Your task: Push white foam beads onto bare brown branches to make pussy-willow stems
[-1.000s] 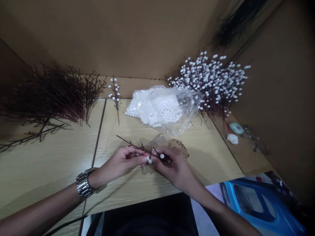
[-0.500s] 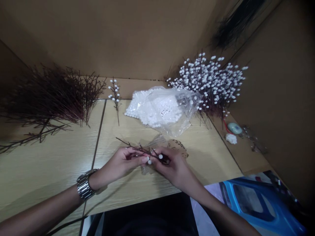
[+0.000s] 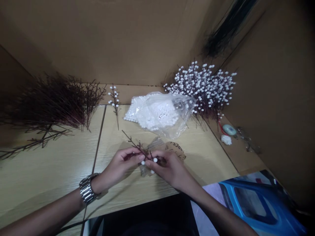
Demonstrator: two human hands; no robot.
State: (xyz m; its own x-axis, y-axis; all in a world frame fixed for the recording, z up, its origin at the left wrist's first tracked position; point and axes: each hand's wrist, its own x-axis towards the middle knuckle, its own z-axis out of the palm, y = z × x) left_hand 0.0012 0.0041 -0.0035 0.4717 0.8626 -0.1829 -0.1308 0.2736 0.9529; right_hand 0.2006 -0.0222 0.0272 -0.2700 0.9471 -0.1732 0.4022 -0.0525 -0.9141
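Note:
A dark brown artificial twig point(image 3: 135, 143) is held between my hands, its bare tip pointing up and to the left. White beads point(image 3: 155, 160) show on it by my fingertips. My left hand point(image 3: 124, 163) is closed with thumb and fingers pinching the twig. My right hand point(image 3: 169, 167) is closed on the lower part of the same twig, close beside the left fingertips. Part of the twig is hidden behind the fingers. Beyond the hands lies a clear plastic bag point(image 3: 159, 113) of white beads.
A pile of bare brown twigs point(image 3: 56, 101) lies at the left. White-tipped twigs point(image 3: 201, 87) are heaped at the back right. One beaded twig point(image 3: 115, 98) lies alone left of the bag. Brown printed paper point(image 3: 176, 149) is under my hands. A pale green oval object point(image 3: 229, 129) sits at right.
The twig has tilted more upright in my hands, and a further white bead shows below my right fingertips. The whole view has shifted slightly.

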